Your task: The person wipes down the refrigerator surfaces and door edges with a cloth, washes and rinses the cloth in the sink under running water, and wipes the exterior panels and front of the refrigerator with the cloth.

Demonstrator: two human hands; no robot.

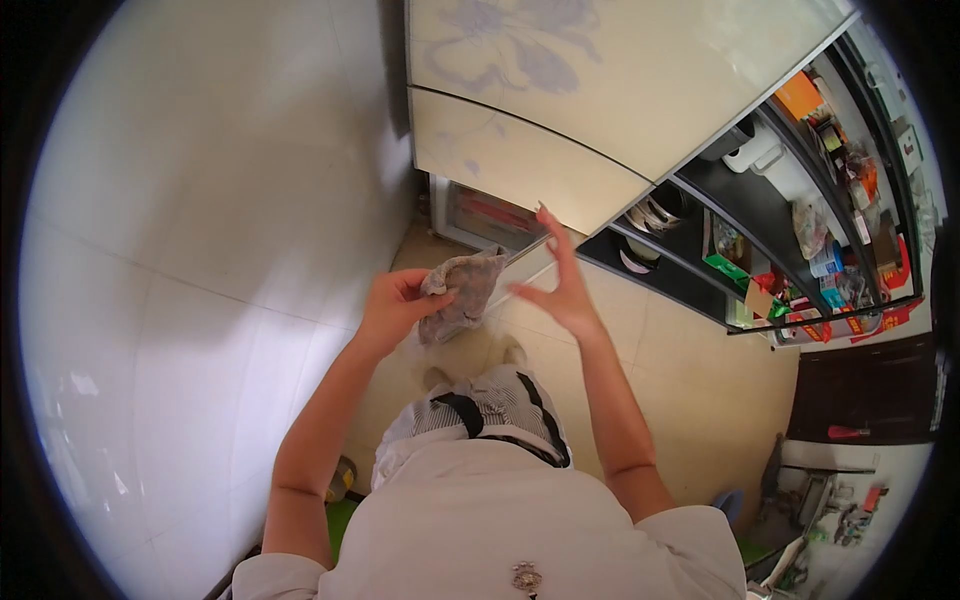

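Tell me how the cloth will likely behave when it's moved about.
The cloth is probably floppy: it looks creased and folded around the left hand's grip. It is likely light, since that hand alone seems to hold it up. It seems unlikely to roll, being crumpled rather than round.

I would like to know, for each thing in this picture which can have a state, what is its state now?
Left hand: closed on the grey cloth
Right hand: open, thumb and fingers apart, nothing visible in it
Grey cloth: crumpled, held up
Shelves: open-fronted, loaded with mixed goods
Flowered panels: shut or ajar, cannot tell
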